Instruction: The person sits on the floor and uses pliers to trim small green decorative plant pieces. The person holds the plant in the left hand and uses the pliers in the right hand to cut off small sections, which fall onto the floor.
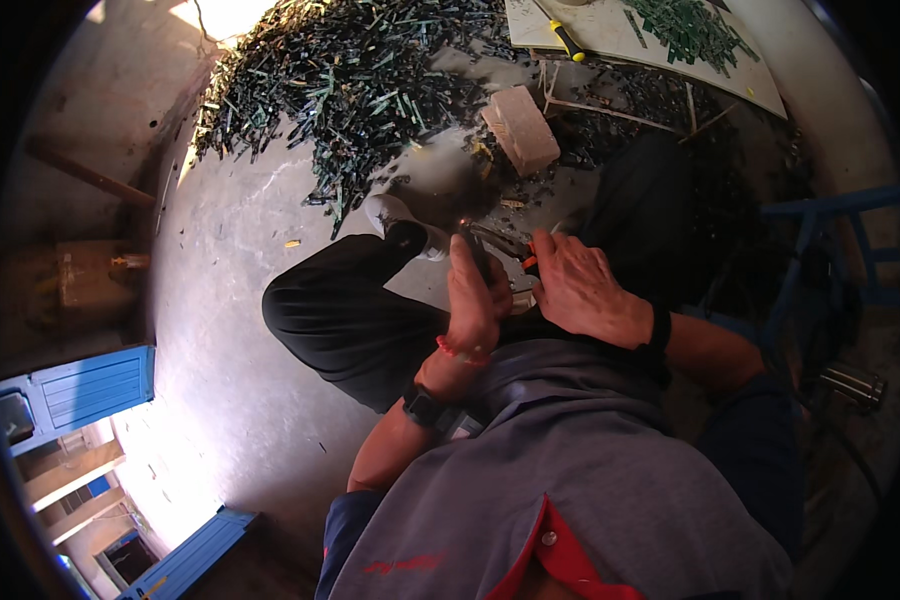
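- Lettering in red sits on the chest of the grey shirt (pixel 560 430), small and slanted; it is too blurred to make out at this distance.
- Pliers (pixel 505 243) with red-orange and black handles lie between the two hands, above the lap; their long axis slants across the view, handles at the right hand, nose toward the upper left. How far the jaws are parted cannot be told.
- Dark piece (pixel 486 262), flat and narrow, stands at the left hand, its length running roughly up and down the view; the nose of the pliers is close by its upper end, and whether they touch is unclear. A tiny orange-red glint (pixel 464 222) shows there.
- Left hand (pixel 473 300) is raised on edge, fingers nearly straight and pointing away from the body, closed on the dark piece between thumb and fingers. Its wrist bears a red cord (pixel 462 350), with a black watch (pixel 423 407) farther down the forearm.
- Right hand (pixel 585 287) is back-up with bent fingers, gripping the handles of the pliers; its forearm comes in from the right, a black band (pixel 659 327) at the wrist.
- Black trousers (pixel 345 310) cover the bent, spread legs.
- Beyond the feet are a heap of dark strips (pixel 370 90), a pinkish brick (pixel 522 130), and a pale tabletop (pixel 610 40) bearing a yellow-and-black screwdriver (pixel 568 42) and green strips (pixel 685 30).
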The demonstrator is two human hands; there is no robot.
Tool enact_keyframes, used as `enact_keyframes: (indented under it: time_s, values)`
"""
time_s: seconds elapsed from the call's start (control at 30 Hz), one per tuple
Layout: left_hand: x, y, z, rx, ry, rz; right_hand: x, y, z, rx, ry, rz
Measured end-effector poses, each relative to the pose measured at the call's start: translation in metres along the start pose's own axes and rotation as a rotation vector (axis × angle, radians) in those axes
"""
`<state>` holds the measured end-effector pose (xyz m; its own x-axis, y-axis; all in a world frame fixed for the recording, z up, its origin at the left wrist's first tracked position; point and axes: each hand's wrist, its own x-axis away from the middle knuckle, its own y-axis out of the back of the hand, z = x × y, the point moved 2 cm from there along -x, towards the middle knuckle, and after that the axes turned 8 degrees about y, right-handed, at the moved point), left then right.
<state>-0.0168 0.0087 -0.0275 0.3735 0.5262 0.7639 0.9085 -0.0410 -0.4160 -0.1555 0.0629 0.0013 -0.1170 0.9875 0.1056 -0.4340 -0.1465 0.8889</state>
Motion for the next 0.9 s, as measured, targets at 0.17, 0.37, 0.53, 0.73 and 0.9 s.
enact_keyframes:
  time_s: [0.17,0.37,0.53,0.73,0.9]
  values:
    - [-0.003,-0.001,0.001,-0.005,-0.02,0.013,0.0,0.003,0.004,0.024,0.055,-0.148]
    - [-0.006,-0.004,0.0,-0.05,-0.07,-0.042,-0.002,-0.005,0.009,-0.149,-0.013,-0.034]
    - [-0.01,-0.002,0.001,-0.113,-0.175,-0.112,-0.004,-0.005,0.01,-0.185,-0.035,0.016]
    - [-0.023,0.005,0.004,-0.201,-0.394,-0.14,-0.009,-0.001,0.013,-0.29,-0.045,0.14]
    - [-0.03,0.009,0.006,-0.277,-0.493,-0.183,-0.013,0.008,0.018,-0.334,-0.063,0.21]
